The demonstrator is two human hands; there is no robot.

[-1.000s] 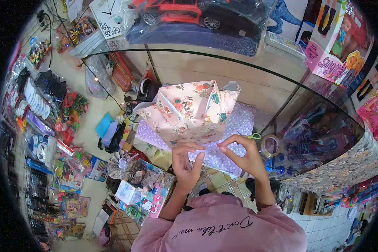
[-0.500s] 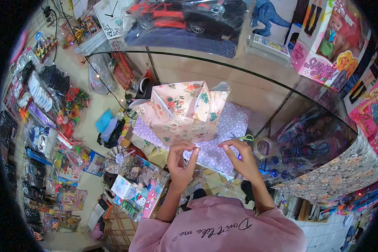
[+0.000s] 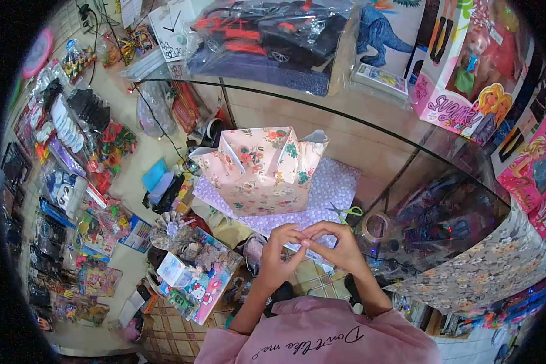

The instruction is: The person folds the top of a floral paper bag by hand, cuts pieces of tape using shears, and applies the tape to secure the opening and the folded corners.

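Observation:
My left hand (image 3: 280, 255) and my right hand (image 3: 338, 247) meet at the fingertips, close to my chest. Both are pinched closed; whatever they hold is too small to make out. Just beyond them stands a floral paper bag (image 3: 264, 185), pink with red and green flowers, its upper flaps folded outward. Beneath it lies a purple patterned sheet of paper (image 3: 337, 182). Scissors with green handles (image 3: 349, 211) rest on the sheet's right side. A roll of clear tape (image 3: 376, 225) is to the right of the scissors.
A glass-edged shelf (image 3: 321, 112) bounds the far side, with a packaged toy car (image 3: 267, 36) and a boxed doll (image 3: 467, 73) on it. Packaged goods (image 3: 103, 224) cover the left side. A decorated box (image 3: 203, 291) sits near my left arm.
My hands were apart, each pinching on its own side; now their fingertips have come together, and both are slightly lower. The view has shifted a little. The bag still stands upright.

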